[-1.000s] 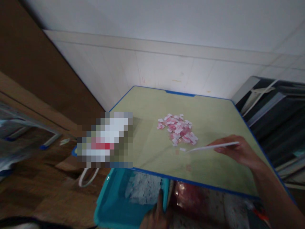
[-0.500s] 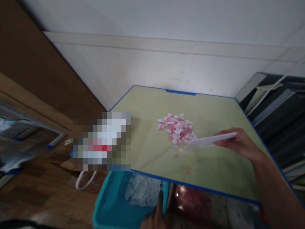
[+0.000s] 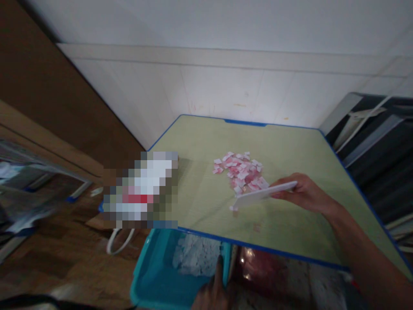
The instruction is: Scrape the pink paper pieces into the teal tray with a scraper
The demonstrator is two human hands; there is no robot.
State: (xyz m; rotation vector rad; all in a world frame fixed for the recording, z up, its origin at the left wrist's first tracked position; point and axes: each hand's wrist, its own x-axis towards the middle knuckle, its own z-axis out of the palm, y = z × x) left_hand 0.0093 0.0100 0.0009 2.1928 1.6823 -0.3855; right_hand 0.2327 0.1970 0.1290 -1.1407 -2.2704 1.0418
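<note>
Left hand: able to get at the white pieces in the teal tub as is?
Probably yes: the left hand is at the right side of the teal tub, index finger close to the white pieces, with nothing visible between.

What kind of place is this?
Looks like an indoor work corner, home or workshop I can't tell: a blue-edged table by a white wall, a pile of pink and white pieces on it, and a teal bin at its near edge.
</note>
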